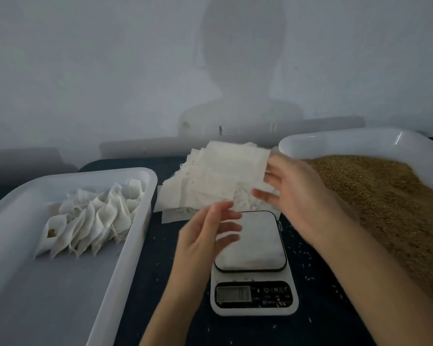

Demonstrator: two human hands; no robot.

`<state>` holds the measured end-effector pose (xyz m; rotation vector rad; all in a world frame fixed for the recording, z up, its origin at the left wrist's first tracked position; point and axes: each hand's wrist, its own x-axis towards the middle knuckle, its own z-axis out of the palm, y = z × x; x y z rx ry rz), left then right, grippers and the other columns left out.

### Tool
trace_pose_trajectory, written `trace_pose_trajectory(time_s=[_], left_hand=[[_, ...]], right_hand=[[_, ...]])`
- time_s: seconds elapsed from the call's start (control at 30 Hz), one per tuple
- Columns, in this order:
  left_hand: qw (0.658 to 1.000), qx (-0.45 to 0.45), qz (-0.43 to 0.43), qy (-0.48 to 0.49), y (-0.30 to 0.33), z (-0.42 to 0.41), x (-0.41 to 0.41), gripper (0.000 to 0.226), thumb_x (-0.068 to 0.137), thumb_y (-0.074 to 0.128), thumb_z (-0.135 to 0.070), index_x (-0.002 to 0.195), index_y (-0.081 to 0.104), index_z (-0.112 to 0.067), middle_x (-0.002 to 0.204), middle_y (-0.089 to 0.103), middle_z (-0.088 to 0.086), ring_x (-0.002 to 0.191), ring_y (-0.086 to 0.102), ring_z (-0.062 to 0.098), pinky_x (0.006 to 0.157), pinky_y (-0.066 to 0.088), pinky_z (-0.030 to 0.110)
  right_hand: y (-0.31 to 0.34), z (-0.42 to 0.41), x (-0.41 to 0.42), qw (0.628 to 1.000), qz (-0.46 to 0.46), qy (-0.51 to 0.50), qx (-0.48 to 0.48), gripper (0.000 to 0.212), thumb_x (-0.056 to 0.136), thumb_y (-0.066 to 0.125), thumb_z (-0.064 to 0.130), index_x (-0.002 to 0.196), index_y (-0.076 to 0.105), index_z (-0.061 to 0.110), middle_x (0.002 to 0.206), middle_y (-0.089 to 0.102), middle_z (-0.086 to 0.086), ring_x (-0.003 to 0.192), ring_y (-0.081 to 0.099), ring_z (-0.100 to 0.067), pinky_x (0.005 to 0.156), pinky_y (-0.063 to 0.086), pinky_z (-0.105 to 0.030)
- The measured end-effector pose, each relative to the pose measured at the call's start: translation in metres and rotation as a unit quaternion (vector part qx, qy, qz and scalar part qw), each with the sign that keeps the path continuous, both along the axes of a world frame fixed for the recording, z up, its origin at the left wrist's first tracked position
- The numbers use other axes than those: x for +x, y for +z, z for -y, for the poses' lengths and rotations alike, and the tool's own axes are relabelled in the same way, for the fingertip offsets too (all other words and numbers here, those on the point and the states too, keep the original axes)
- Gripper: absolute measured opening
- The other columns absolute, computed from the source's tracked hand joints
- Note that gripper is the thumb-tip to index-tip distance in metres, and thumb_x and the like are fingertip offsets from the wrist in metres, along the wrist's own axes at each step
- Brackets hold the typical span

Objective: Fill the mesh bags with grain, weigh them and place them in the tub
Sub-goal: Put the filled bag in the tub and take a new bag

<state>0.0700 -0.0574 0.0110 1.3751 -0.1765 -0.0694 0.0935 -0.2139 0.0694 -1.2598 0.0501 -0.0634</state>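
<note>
A loose stack of empty white mesh bags point(215, 181) lies behind the scale point(253, 260). My right hand point(290, 196) reaches over the stack from the right, its fingers touching the right edge of the top bags; whether it pinches one I cannot tell. My left hand point(210, 233) hovers over the left side of the scale's platform, fingers spread and relaxed, holding nothing. Brown grain point(385, 203) fills a white tray point(360, 141) at the right. A white tub point(60, 295) at the left holds several filled bags point(95, 221) in a row.
The scale's display point(233, 293) is blurred and unreadable. Stray grains dot the dark table point(160, 245) around the scale. A pale wall rises right behind the table.
</note>
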Motion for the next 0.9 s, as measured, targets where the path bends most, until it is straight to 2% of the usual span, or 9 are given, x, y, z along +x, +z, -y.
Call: trace_pose_trajectory(time_s=[0.13, 0.27, 0.33, 0.43, 0.53, 0.6, 0.67, 0.77, 0.9], left_hand=[[0.998, -0.053, -0.011, -0.007, 0.008, 0.017, -0.023, 0.042, 0.084, 0.065, -0.053, 0.101, 0.069, -0.015, 0.1, 0.071, 0.006, 0.087, 0.069, 0.02, 0.074, 0.055, 0.024], [0.997, -0.077, -0.027, -0.009, 0.002, 0.02, -0.034, 0.021, 0.082, 0.068, -0.033, 0.095, 0.071, -0.017, 0.084, 0.067, 0.007, 0.07, 0.063, 0.016, 0.066, 0.054, 0.025], [0.996, -0.059, -0.072, 0.013, -0.006, 0.022, -0.035, 0.008, 0.089, 0.066, -0.017, 0.093, 0.072, -0.02, 0.077, 0.065, 0.007, 0.065, 0.06, 0.015, 0.062, 0.054, 0.026], [0.99, -0.032, -0.136, 0.03, -0.017, 0.024, -0.039, 0.016, 0.09, 0.062, -0.011, 0.094, 0.073, -0.021, 0.077, 0.068, 0.011, 0.066, 0.063, 0.017, 0.061, 0.054, 0.028], [0.984, 0.168, 0.031, 0.042, -0.022, 0.025, -0.043, 0.018, 0.093, 0.056, -0.03, 0.084, 0.072, -0.032, 0.087, 0.066, 0.001, 0.071, 0.063, 0.009, 0.059, 0.048, 0.017], [0.94, 0.281, 0.185, 0.055, -0.021, 0.02, -0.042, 0.018, 0.096, 0.049, -0.037, 0.093, 0.066, -0.034, 0.092, 0.056, -0.013, 0.081, 0.059, 0.008, 0.064, 0.045, 0.011], [0.9, 0.337, 0.276, 0.023, -0.022, 0.015, -0.041, 0.019, 0.095, 0.052, -0.031, 0.11, 0.064, -0.027, 0.103, 0.054, -0.017, 0.094, 0.057, 0.006, 0.077, 0.044, 0.011], [0.891, 0.342, 0.286, -0.087, -0.02, 0.01, -0.039, 0.033, 0.093, 0.059, -0.021, 0.126, 0.058, -0.021, 0.117, 0.059, -0.015, 0.111, 0.058, 0.006, 0.09, 0.045, 0.014], [0.925, 0.309, 0.215, -0.047, -0.018, 0.013, -0.041, 0.029, 0.096, 0.056, -0.015, 0.115, 0.067, -0.034, 0.088, 0.068, -0.02, 0.083, 0.063, -0.006, 0.07, 0.044, 0.006]], right_hand=[[-0.031, -0.007, -0.044, 0.984, 0.03, -0.086, -0.151, 0.018, 0.094, 0.051, 0.015, 0.085, 0.066, 0.01, 0.085, 0.069, -0.001, 0.08, 0.065, -0.012, 0.066, 0.053, -0.024], [-0.051, -0.015, -0.074, 0.976, 0.056, -0.096, -0.189, 0.024, 0.095, 0.051, 0.017, 0.073, 0.061, 0.016, 0.072, 0.06, -0.003, 0.067, 0.054, -0.021, 0.061, 0.046, -0.025], [-0.055, -0.02, -0.081, 0.974, 0.072, -0.089, -0.194, 0.031, 0.095, 0.052, 0.018, 0.065, 0.055, 0.021, 0.062, 0.052, 0.004, 0.057, 0.047, -0.014, 0.057, 0.042, -0.02], [-0.056, -0.024, -0.084, 0.984, 0.046, -0.062, -0.162, 0.039, 0.093, 0.053, 0.012, 0.056, 0.054, 0.024, 0.056, 0.05, 0.011, 0.053, 0.048, -0.003, 0.05, 0.04, -0.011], [-0.059, -0.023, -0.082, 0.99, -0.016, -0.039, -0.132, 0.043, 0.091, 0.052, 0.007, 0.05, 0.049, 0.019, 0.054, 0.046, 0.008, 0.052, 0.044, -0.005, 0.05, 0.037, -0.01], [-0.062, -0.021, -0.082, 0.991, -0.043, -0.041, -0.124, 0.045, 0.09, 0.051, 0.009, 0.048, 0.041, 0.021, 0.054, 0.037, 0.006, 0.053, 0.035, -0.008, 0.05, 0.033, -0.014], [-0.063, -0.018, -0.082, 0.991, -0.05, -0.04, -0.12, 0.04, 0.091, 0.051, 0.012, 0.053, 0.042, 0.014, 0.058, 0.036, -0.001, 0.058, 0.035, -0.013, 0.056, 0.033, -0.02], [-0.064, -0.014, -0.081, 0.991, -0.054, -0.034, -0.119, 0.032, 0.092, 0.048, 0.012, 0.066, 0.048, -0.007, 0.065, 0.04, -0.018, 0.063, 0.037, -0.021, 0.059, 0.037, -0.027], [-0.065, -0.011, -0.079, 0.989, -0.051, -0.023, -0.138, 0.037, 0.091, 0.055, 0.023, 0.054, 0.052, 0.019, 0.058, 0.046, -0.004, 0.06, 0.045, -0.018, 0.063, 0.041, -0.033]])
